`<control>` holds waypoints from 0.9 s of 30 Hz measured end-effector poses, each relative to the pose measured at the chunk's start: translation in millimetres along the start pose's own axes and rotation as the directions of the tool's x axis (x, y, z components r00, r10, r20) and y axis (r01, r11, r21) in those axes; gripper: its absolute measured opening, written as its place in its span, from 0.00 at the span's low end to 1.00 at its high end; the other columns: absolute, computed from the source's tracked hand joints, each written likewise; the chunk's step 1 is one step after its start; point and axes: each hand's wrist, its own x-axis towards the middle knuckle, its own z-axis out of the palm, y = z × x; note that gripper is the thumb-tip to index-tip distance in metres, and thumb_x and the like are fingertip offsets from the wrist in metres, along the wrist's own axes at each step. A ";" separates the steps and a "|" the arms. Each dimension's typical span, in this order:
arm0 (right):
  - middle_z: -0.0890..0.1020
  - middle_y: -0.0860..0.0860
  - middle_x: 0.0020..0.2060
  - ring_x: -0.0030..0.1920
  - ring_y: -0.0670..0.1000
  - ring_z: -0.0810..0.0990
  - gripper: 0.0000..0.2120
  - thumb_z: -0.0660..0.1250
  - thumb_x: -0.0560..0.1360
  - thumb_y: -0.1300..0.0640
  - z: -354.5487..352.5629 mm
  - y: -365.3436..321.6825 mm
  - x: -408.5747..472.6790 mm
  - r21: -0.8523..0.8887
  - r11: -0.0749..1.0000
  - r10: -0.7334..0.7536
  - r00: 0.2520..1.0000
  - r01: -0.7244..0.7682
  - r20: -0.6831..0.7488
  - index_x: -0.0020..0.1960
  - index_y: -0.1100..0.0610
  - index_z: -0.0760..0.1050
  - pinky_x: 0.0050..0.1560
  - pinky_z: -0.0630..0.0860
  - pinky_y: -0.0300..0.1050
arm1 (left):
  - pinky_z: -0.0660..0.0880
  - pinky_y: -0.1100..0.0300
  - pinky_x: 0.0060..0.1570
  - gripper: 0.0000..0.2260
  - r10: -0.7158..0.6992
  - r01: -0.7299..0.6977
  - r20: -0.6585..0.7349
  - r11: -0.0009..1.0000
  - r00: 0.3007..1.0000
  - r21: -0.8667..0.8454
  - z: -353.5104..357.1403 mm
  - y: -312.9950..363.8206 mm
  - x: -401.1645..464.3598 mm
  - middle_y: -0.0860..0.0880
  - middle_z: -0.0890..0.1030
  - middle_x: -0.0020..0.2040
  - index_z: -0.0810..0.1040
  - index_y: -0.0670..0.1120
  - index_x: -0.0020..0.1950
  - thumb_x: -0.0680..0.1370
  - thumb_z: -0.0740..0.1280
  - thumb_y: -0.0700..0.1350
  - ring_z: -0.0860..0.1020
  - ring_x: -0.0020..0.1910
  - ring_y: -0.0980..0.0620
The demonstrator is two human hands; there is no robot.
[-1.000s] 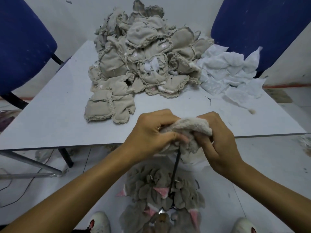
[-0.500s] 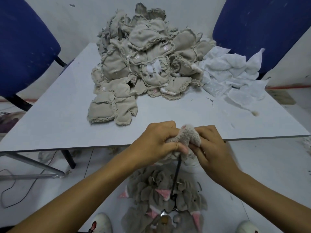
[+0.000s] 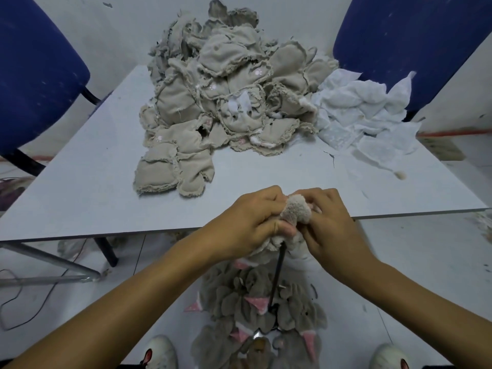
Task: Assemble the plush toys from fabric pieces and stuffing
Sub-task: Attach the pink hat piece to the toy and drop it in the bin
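Both hands are bunched up just over the near edge of the table [image 3: 80, 187]: the left hand [image 3: 250, 222] and right hand [image 3: 330, 225] each have fingers curled tight around the same fuzzy beige plush piece [image 3: 296, 213], pinching it between them, with a thin black rod [image 3: 277, 275] sticking down out of it. Farther back on the table there's a big heap of tan fabric pieces [image 3: 218, 102] with a pile of white stuffing [image 3: 359, 113] touching its right side. On the floor below the table edge sits a bunch of grey plush toys [image 3: 255, 310] with pink ears.
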 end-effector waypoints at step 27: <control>0.77 0.56 0.37 0.39 0.49 0.74 0.09 0.65 0.64 0.78 -21.7 -7.7 3.5 0.328 0.942 0.023 0.960 0.072 -0.277 0.39 0.67 0.77 0.39 0.69 0.36 | 0.78 0.54 0.49 0.12 -0.189 0.023 -0.223 0.808 0.956 -0.588 5.2 13.1 -1.6 0.43 0.83 0.43 0.82 0.41 0.48 0.66 0.76 0.33 0.80 0.44 0.48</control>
